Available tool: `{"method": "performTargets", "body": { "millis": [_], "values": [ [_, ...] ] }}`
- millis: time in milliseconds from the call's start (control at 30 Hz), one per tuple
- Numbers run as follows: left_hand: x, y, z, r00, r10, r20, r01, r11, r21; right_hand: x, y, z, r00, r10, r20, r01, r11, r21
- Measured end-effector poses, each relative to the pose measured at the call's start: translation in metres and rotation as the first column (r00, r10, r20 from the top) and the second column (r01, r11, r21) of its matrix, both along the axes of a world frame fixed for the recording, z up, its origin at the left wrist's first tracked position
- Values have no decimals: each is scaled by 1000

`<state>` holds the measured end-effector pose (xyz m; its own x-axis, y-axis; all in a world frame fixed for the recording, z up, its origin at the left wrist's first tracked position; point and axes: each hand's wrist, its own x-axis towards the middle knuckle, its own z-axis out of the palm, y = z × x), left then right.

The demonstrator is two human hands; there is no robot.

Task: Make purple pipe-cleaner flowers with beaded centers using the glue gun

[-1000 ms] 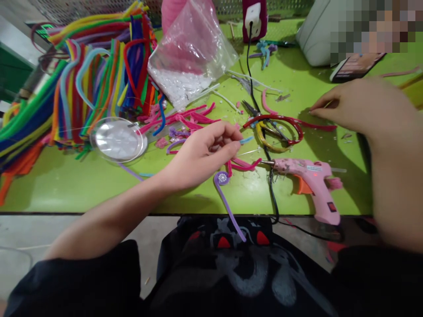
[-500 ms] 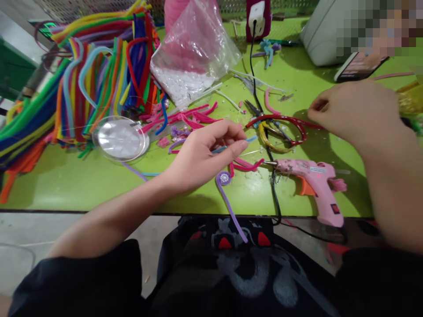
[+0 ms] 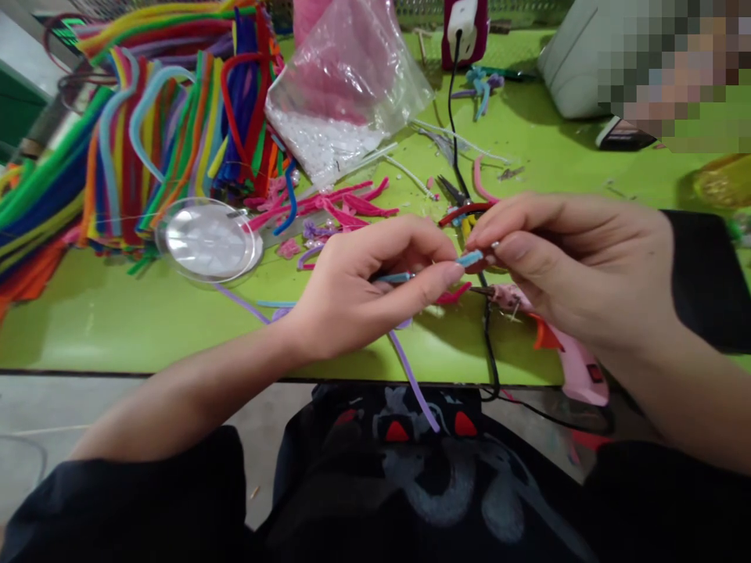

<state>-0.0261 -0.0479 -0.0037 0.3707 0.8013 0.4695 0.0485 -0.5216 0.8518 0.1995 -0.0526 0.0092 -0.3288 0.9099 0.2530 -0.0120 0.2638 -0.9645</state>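
Note:
My left hand (image 3: 381, 281) is closed on a light blue pipe cleaner (image 3: 471, 258), whose tip pokes out beyond the thumb and index finger. Just off that tip, my right hand (image 3: 563, 266) pinches something small and pale, too small to name. A purple pipe cleaner (image 3: 414, 383) hangs below my left hand over the table edge; its upper part is mostly hidden. Beneath my right hand lies a pink glue gun (image 3: 578, 363), partly covered. Behind the fingers, pliers (image 3: 450, 190) with red and yellow handles rest on the green table (image 3: 193, 332).
Bundles of coloured pipe cleaners (image 3: 158, 148) fill the left. In front of them is a clear round dish (image 3: 208, 242). A plastic bag of white beads (image 3: 328, 145) stands at the back, near pink pipe cleaner pieces (image 3: 346, 207). A black cord (image 3: 451, 117) crosses the table. A dark flat object (image 3: 709, 281) lies at right.
My right hand has come in from the right to the tip of the light blue pipe cleaner, now with something small in its fingers. My left hand keeps its hold, slightly farther right.

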Motion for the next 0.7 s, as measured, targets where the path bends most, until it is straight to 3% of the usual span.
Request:
{"method": "performTargets", "body": {
  "millis": [233,400,567,700],
  "values": [
    [-3,-1,-2,996,-52,66,58,995,-80,-2,-2,0,1000,22,-16,-23,998,-56],
    [-3,1,-5,992,-89,95,94,994,-55,-1,-4,0,999,22,-24,-23,998,-58],
    [-2,-3,0,1000,-25,11,26,997,-70,-4,-5,2,997,-13,-73,5,994,-111],
    [-3,-8,5,999,9,-53,-15,994,-106,-7,-3,0,988,41,-147,-70,976,-204]
  ]
}}
